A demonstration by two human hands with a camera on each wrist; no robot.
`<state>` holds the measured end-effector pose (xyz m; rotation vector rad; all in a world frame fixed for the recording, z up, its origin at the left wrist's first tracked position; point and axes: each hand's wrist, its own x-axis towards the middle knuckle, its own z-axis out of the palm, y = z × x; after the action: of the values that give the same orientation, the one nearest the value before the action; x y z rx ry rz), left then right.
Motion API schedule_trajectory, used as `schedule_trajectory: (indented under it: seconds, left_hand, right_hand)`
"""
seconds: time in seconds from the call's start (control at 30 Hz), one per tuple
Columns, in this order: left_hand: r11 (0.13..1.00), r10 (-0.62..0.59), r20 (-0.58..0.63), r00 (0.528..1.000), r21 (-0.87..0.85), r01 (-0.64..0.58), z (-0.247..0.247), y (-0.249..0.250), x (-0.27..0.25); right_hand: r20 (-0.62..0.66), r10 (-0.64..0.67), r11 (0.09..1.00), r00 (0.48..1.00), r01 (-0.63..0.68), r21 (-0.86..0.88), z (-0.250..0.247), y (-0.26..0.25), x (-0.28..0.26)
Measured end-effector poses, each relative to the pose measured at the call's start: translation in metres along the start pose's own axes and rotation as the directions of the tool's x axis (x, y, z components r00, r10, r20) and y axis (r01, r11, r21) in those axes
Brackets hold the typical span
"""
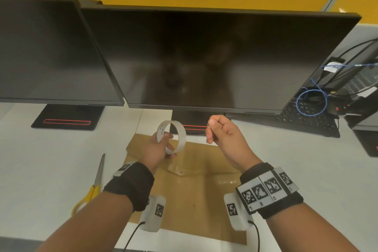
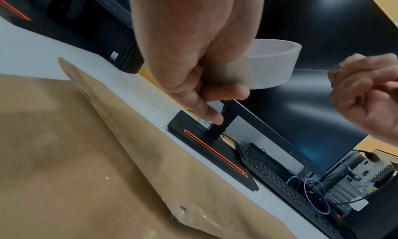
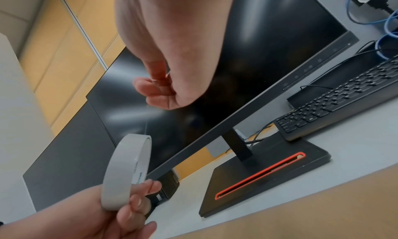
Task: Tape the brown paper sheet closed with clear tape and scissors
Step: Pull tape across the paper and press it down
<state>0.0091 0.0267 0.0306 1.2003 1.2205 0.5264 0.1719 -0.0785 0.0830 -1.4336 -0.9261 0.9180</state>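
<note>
The left hand (image 1: 158, 150) grips the clear tape roll (image 1: 172, 136) by its near rim, fingers curled through the core, holding it in the air above the far edge of the brown paper sheet (image 1: 194, 196). The right hand (image 1: 223, 133) is closed in a pinch, thumb against forefinger, on the free end of the tape; a thin strip seems to run from the roll to that pinch, though it is nearly invisible. The sheet lies flat on the white tabletop (image 1: 296, 170) in front of the monitor (image 1: 204, 57), its flap folded down and already glossy with tape in places. The yellow-handled scissors (image 1: 93, 186) lie just left of the sheet, untouched. The tape is light, thin and sticky, likely to curl and cling to itself, so it wants tension and a grip only at the very tip. The paper is light and creases easily; press it flat beside the seam
</note>
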Motion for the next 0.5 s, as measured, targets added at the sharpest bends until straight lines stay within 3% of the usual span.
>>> schedule_trajectory:
  seconds: [0.23, 0.37, 0.5]
  left_hand:
    - [0.983, -0.096, -0.022, 0.995, -0.161, 0.091, -0.007, 0.003, 0.0]
    - [0.999, -0.036, 0.071, 0.997, -0.005, 0.036, -0.003, 0.006, -0.011]
    - [0.993, 0.036, 0.148, 0.988, 0.107, -0.052, 0.01, 0.009, -0.022]
  right_hand:
    - [-0.185, 0.036, 0.993, 0.982, -0.056, -0.103, -0.022, 0.006, -0.003]
    - [-0.338, 0.12, 0.963, 0.933, -0.192, -0.188, -0.038, 0.013, -0.002]
    - [-0.299, 0.243, 0.893, 0.923, -0.333, -0.302, -0.048, 0.031, 0.001]
